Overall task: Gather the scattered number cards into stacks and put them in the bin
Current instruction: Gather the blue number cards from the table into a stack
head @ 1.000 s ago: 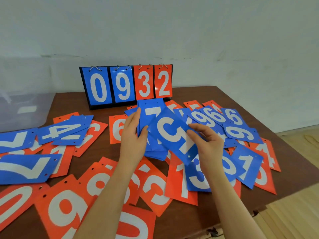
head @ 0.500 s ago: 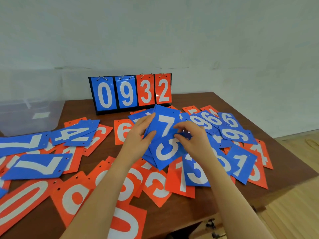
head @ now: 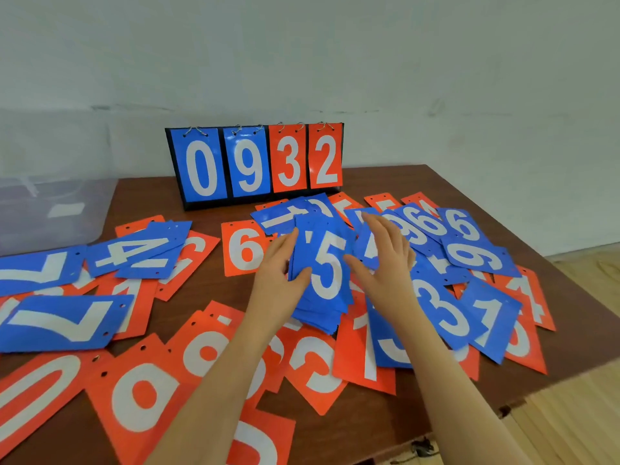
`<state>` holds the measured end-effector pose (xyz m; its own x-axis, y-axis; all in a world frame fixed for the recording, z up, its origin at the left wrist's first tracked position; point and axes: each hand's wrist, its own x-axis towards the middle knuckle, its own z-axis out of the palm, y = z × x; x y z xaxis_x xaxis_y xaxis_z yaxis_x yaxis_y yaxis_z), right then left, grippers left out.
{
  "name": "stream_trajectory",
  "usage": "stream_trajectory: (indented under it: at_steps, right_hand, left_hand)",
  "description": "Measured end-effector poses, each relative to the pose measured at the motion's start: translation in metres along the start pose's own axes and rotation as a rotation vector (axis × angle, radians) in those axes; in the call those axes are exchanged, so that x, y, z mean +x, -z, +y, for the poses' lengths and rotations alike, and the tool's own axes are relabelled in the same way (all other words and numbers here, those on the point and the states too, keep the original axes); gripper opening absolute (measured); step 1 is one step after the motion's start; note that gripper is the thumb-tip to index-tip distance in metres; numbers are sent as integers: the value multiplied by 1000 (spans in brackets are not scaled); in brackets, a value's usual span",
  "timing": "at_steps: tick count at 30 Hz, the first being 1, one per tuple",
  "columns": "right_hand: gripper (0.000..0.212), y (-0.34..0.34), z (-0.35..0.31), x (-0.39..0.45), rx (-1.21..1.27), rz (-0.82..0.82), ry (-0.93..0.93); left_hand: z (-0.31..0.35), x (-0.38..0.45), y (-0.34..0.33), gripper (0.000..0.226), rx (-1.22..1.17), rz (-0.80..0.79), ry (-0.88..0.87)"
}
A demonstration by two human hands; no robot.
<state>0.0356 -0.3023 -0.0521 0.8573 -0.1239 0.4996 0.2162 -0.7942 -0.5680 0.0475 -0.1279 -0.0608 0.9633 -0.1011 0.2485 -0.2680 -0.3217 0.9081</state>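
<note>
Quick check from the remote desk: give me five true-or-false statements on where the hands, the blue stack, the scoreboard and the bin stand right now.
1. The left hand holds the blue stack topped by a 5. True.
2. The right hand grips a red card. False: its fingers are straight and it grips nothing.
3. The scoreboard reads 0932. True.
4. The clear bin sits at the table's right edge. False: it stands at the far left.
5. Every loose card is already stacked. False: many red and blue cards lie scattered on the table.
</note>
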Motion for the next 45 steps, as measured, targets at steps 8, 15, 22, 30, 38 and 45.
stream_trajectory:
  at_steps: [8,15,22,30,38,45]
  right_hand:
    - [56,22,36,-50,-522,-500,-263]
    - [44,6,19,-37,-82,-440,-225]
    - [71,37,46,-36,-355,-284,-516]
    - [59,39,49,-31,-353,-224,-481]
    - [34,49,22,-34,173,306,-363]
    - [36,47,-20,-41,513,258,-392]
  left_hand:
    - [18,-8,3,60,36,67,2]
    - [25,-18,2,58,34,107,10]
    - [26,-26,-6,58,42,109,14]
    - [23,-29,-21,55,31,149,30]
    - [25,-35,-22,55,39,226,28]
    - [36,-47,-23,54,0,216,-49]
